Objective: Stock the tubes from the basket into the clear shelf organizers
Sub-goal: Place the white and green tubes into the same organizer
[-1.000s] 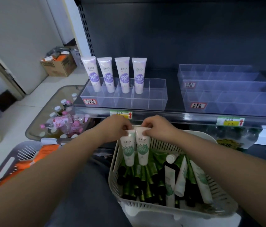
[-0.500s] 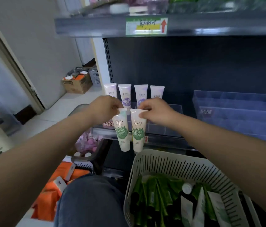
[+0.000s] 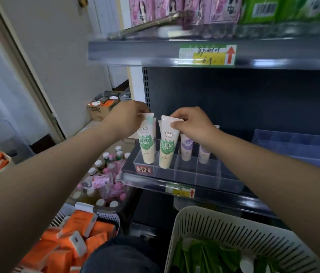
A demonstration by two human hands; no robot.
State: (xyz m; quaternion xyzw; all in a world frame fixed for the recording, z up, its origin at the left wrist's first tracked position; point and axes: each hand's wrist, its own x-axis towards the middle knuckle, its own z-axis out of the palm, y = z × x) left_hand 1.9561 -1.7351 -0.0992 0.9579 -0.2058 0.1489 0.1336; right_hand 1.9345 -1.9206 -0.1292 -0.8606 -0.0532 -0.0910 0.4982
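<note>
Tubes moved from front of shelf edge into clear organizer (image 3: pixel 194 174) since half second before. Left hand (image 3: pixel 129 113) pinched crimped top of left green-leaf tube (image 3: pixel 146 142), right hand (image 3: pixel 190 123) pinched right green-leaf tube (image 3: pixel 168 144); both upright, lower ends in two leftmost compartments, in front of purple-label tubes (image 3: pixel 186 146). Basket (image 3: pixel 234 233) near right.

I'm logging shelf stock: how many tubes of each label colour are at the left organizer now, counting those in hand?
Green-label tubes: 2, one pinched by the left hand, one by the right hand
Purple-label tubes: 2
Tube slivers behind the green ones, label hidden: 2
Total: 6
</note>
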